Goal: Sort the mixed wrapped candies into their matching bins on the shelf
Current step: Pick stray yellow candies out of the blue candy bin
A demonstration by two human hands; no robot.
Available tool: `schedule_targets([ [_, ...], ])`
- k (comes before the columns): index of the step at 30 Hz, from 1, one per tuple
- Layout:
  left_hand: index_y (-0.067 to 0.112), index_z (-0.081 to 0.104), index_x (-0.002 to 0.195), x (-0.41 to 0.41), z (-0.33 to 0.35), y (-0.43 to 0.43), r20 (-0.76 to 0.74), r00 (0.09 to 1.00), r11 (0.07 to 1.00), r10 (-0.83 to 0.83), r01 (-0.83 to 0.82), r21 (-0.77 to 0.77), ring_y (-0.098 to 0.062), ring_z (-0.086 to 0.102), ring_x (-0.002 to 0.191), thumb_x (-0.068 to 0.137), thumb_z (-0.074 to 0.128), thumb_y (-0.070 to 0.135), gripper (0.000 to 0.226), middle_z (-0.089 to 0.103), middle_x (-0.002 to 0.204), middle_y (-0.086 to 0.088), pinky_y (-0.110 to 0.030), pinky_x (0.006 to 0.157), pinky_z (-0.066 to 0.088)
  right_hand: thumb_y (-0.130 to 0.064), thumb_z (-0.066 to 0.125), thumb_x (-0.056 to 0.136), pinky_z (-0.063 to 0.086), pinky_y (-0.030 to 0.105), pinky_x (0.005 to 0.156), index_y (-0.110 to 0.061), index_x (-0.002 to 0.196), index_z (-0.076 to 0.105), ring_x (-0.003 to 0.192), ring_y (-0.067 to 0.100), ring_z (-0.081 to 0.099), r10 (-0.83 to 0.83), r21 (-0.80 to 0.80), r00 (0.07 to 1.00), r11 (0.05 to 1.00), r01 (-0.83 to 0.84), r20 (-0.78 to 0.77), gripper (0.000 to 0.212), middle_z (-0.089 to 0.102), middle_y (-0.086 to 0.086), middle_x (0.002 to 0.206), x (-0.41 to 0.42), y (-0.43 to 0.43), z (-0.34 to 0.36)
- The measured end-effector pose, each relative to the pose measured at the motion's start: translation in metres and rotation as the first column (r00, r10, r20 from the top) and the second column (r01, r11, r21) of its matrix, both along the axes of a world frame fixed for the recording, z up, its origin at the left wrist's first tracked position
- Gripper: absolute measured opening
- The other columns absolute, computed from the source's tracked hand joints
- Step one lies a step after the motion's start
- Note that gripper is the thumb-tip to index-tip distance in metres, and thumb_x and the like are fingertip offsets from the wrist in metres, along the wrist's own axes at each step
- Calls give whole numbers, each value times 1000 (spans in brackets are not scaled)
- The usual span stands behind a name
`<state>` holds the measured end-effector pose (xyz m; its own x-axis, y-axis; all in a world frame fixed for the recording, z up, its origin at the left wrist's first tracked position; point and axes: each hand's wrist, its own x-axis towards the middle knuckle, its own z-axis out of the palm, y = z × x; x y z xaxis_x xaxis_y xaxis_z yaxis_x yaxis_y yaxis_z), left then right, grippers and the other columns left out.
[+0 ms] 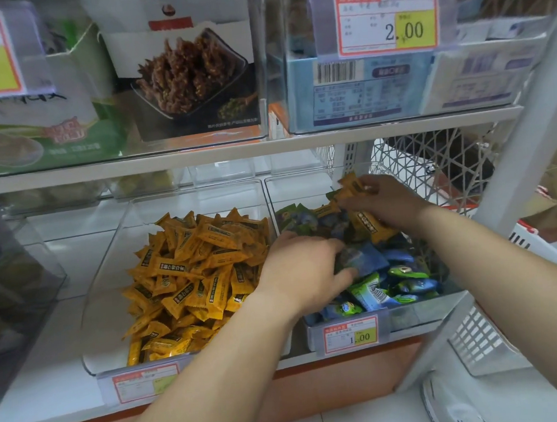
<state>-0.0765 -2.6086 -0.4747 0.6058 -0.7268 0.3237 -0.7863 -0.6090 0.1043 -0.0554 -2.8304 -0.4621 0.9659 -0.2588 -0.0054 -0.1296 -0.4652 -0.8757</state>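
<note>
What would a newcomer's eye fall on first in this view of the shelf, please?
First, the heap of orange candies filling the left clear bin on the lower shelf. Next, both hands in the right bin of blue-green candies: the right hand pinches orange strays at the back, while the left hand digs into the middle. Above, a price tag reads 2.00.

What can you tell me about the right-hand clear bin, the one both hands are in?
The right-hand bin is a clear plastic tray on the lower shelf, beside the bin of orange candies. It holds mostly blue and green wrapped candies, with a few orange strays toward the back. A price tag reading 1.00 clips to its front lip. The left hand digs into the pile; the right hand pinches orange wrappers above the rear.
</note>
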Motion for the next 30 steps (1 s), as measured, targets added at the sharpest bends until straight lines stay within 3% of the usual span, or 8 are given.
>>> schedule_targets([
  [4,31,27,148,-5,9,-6,-175,982,958,73,-117,-260,-25,59,116,85,51,67,76,57,136,0,-38,87,54,-28,83,79,57,34,59,-17,107,74,74,26,74,-73,438,994,898,30,82,32,77,9,92,-12,17,15],
  [7,39,0,152,-16,14,-15,-275,960,907,47,-157,-392,-24,55,125,75,59,75,104,42,150,0,-39,90,52,-28,77,85,56,32,56,-15,94,74,67,24,70,-59,668,996,744,-5,73,16,72,9,82,-22,40,23],
  [10,38,0,155,-22,16,-19,-301,953,858,-32,-128,-497,-24,52,128,83,65,60,99,42,150,-2,-38,99,49,-29,71,90,58,31,60,-14,89,70,66,20,70,-34,791,999,611,-5,33,15,71,7,77,-29,59,28],
  [14,39,37,147,-17,16,-13,-340,937,759,-83,-162,-631,-17,59,117,88,64,31,65,61,131,4,-35,97,50,-29,67,94,56,40,80,-10,95,65,78,24,68,8,845,1000,535,-5,1,19,69,9,81,-33,69,34],
  [18,38,59,120,-10,19,-3,-477,875,647,-85,-316,-694,-13,66,98,92,61,38,29,70,100,14,-31,85,56,-31,61,97,59,41,77,-13,101,61,78,24,65,28,832,999,555,1,-20,19,64,11,89,-28,80,39],
  [21,29,65,116,2,25,13,-599,794,493,-105,-481,-724,-19,69,96,87,61,43,32,73,99,5,-40,83,59,-26,61,97,59,45,77,-11,97,62,70,23,67,65,816,997,579,-7,-37,15,67,11,84,-18,94,44],
  [25,18,65,115,17,36,42,-685,706,320,-180,-616,-720,-32,69,101,84,69,34,35,71,111,-11,-53,89,56,-22,62,97,56,54,88,-9,113,59,93,33,66,138,765,989,642,-55,-45,21,65,17,104,3,121,53],
  [30,22,48,142,32,39,84,-662,747,414,61,-622,-665,-24,60,120,91,66,28,55,58,138,-2,-42,100,51,-25,64,96,56,56,89,-5,113,64,94,33,67,240,698,970,699,-155,-24,26,64,20,107,25,165,62],
])
